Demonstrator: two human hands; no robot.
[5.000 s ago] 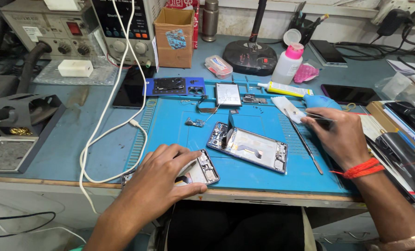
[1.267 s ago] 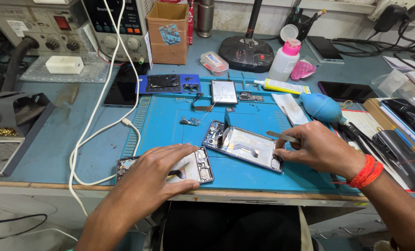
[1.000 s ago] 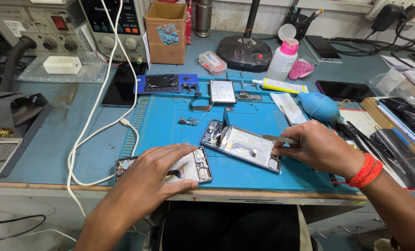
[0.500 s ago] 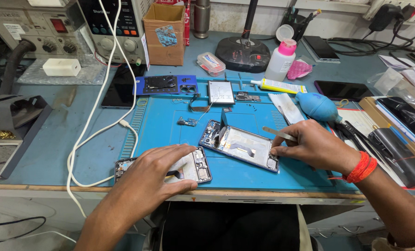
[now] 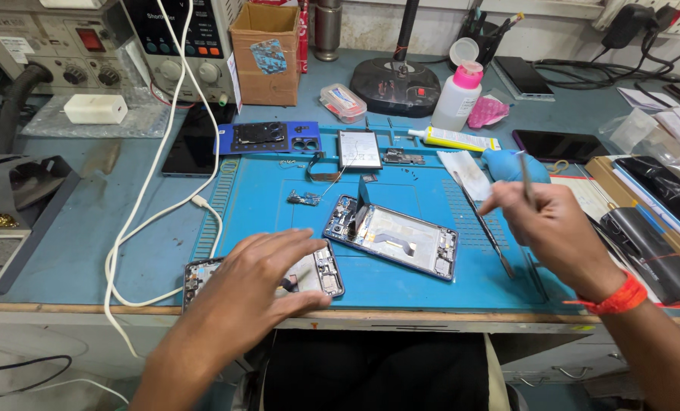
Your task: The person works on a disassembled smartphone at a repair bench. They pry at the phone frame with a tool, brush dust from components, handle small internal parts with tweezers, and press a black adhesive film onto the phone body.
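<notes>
My left hand lies flat, fingers spread and released, pressing on an opened phone frame at the near edge of the blue repair mat. My right hand is lifted above the mat's right side, its fingers pinched around a thin metal tool, probably tweezers, which points upward. Between my hands a second opened phone body lies tilted on the mat, apart from both. A slim metal spudger lies just right of it. Behind my right hand I see a blue dust blower. A white cable runs along the mat's left edge.
</notes>
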